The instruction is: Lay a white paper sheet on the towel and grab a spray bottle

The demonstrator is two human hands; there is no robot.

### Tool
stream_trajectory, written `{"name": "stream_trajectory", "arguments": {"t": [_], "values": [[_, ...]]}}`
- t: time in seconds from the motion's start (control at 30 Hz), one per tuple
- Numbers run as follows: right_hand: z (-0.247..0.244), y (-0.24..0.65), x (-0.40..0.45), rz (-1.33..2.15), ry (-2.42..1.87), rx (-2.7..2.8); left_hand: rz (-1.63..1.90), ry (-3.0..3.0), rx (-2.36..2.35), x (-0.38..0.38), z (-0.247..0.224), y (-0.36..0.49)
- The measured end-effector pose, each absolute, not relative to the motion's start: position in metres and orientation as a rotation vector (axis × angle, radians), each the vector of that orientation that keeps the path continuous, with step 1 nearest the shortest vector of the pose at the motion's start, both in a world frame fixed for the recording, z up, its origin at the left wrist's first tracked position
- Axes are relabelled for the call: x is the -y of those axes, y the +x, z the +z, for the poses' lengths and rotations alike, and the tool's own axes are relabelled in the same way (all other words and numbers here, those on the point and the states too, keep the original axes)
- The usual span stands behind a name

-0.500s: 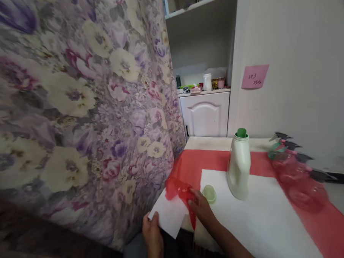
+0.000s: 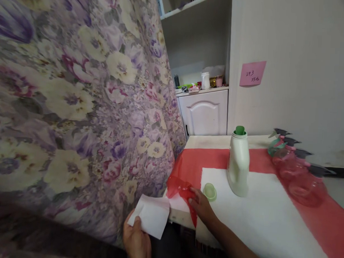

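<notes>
Table (image 2: 182,217): mid-operation, by judgement; sheet off the surface, film edge raised at the near left corner, neither laid flat.
Red film (image 2: 210,157): spread over the table; near corner bunched, remaining to be smoothed if a flat lay is required.
Jug (image 2: 238,168): upright on the white cloth (image 2: 256,216); pale green cap (image 2: 210,192) removed, beside it.
White sheet (image 2: 153,216): held clear of the table, left of its near corner.
Left hand (image 2: 138,239): low, fingers up; thumb on top, clamped on the sheet's near edge.
Right hand (image 2: 201,208): reaching in from the right, above the table edge; thumb and fingers pinched on the bunched film.
</notes>
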State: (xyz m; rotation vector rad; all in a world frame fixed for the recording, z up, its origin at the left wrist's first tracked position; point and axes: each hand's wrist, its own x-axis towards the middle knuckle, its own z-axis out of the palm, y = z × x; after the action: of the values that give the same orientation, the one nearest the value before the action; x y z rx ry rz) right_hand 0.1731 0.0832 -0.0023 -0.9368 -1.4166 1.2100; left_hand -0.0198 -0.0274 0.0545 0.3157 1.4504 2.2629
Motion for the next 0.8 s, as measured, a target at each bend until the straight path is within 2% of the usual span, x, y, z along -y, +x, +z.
{"name": "stream_trajectory", "arguments": {"t": [0.2,0.43,0.57,0.7,0.8], "values": [[-0.003,0.176,-0.084,1.219,-0.935,1.481,2.321,0.394,-1.553,0.037,0.078,-0.023],[0.021,0.173,-0.067,1.323,-0.807,1.645,2.263,0.336,-1.433,0.061,0.121,-0.017],[0.035,0.169,-0.052,1.474,-0.709,1.689,2.219,0.376,-1.335,0.073,0.146,-0.008],[0.046,0.177,-0.035,1.645,-0.668,1.605,2.118,0.367,-1.276,0.073,0.146,0.006],[0.056,0.191,-0.015,1.991,-0.525,1.505,2.019,0.365,-1.219,0.066,0.141,0.024]]}}
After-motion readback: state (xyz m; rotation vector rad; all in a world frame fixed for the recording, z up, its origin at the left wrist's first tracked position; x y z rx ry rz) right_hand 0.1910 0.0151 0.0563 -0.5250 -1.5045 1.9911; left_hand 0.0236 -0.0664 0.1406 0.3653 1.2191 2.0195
